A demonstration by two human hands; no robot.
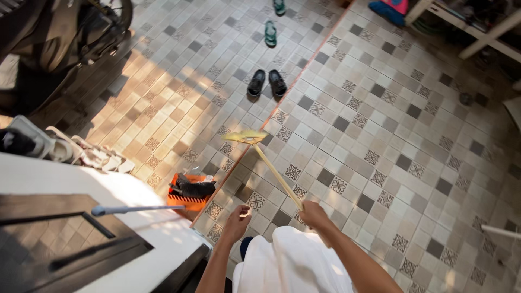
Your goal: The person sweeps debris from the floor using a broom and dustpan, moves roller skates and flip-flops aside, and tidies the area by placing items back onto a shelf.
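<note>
Overhead view of floor sweeping on a patterned grey-and-beige tiled floor (412, 135). The right hand (313, 212) is closed around the upper end of a long pale wooden broom handle (277, 176); its flat yellow broom head (247, 137) rests on the tiles beside a thin orange floor strip (304, 68), just short of a pair of black shoes (266, 83). The left hand (237, 220) hangs free of the handle, fingers loosely curled and holding nothing. For a clean stroke, it seems best to keep the head flat on the tiles, add the free hand lower on the handle, and draw short strokes clear of the footwear. Count: one broom; two black shoes; two green sandals (274, 21); one orange brush with dark bristles (190, 191); one grey metal rod (130, 209) over a white ledge (59, 176).
</note>
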